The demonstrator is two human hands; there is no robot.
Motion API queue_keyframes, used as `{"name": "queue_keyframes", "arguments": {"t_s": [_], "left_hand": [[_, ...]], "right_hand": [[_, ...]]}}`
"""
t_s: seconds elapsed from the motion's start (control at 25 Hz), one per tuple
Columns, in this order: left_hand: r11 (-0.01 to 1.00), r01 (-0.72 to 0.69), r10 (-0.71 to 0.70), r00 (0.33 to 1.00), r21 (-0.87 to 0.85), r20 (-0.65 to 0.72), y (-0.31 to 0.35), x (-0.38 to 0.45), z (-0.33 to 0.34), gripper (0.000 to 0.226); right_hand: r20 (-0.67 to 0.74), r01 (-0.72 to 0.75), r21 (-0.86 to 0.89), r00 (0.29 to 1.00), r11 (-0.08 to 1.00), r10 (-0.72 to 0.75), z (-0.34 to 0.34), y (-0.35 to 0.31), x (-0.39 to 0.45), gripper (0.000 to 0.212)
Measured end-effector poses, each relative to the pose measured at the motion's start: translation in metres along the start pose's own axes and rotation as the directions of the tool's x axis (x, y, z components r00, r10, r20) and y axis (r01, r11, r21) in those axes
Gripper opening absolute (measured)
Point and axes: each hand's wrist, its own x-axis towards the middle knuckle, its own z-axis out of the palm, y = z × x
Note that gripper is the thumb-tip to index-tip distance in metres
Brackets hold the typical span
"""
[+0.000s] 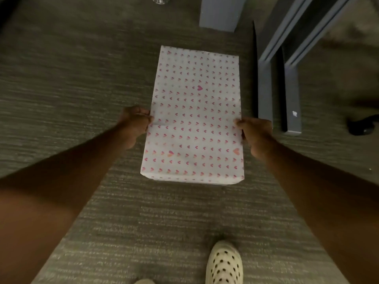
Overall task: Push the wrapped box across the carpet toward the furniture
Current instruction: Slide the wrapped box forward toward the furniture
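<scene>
Head view, looking down: wrapped box flat on grey carpet, long axis running away from the wearer, white paper printed with small pink hearts. Left hand against the box's left long edge, fingers curled closed onto the paper at the edge — thumb tip on top near a crease. Right hand on the opposite long edge, fingers likewise folded down over the edge, gripping the box from the right. Both bare forearms stretched forward from the lower corners of the picture. Far end of the box near a grey furniture panel at the top, not touching it; grey furniture legs just beside the box's right side, a narrow strip of carpet between. Small white scrap stuck on one leg. Dark object on the carpet at far right — too blurred to tell what. Cream shoe with dark dots planted on the carpet at the bottom, behind the box's near end. Clear glassy thing at the top edge, mostly cut off.
</scene>
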Motion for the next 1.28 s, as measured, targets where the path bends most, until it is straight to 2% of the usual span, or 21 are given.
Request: {"name": "queue_keyframes", "arguments": {"t_s": [0.36,0.52,0.88,1.28], "left_hand": [[0.998,-0.047,0.048,0.999,-0.039,0.009,0.050,0.092,0.034,0.017],[0.999,-0.036,0.036,0.999,0.006,-0.023,0.059,0.114,0.041,0.014],[0.998,-0.022,0.023,1.000,0.052,-0.010,0.071,0.135,0.053,0.015],[1.000,0.019,-0.020,1.000,0.014,0.010,0.064,0.136,0.056,0.013]], "right_hand": [[-0.016,0.082,-0.014,0.996,0.997,-0.082,0.021,-0.046,0.105,0.048],[-0.024,0.084,-0.030,0.996,0.996,-0.084,0.029,-0.052,0.133,0.054],[-0.040,0.044,-0.032,0.998,0.999,-0.046,0.036,-0.056,0.163,0.062],[-0.068,0.024,-0.038,0.997,0.999,-0.026,0.038,-0.052,0.167,0.059]]}}
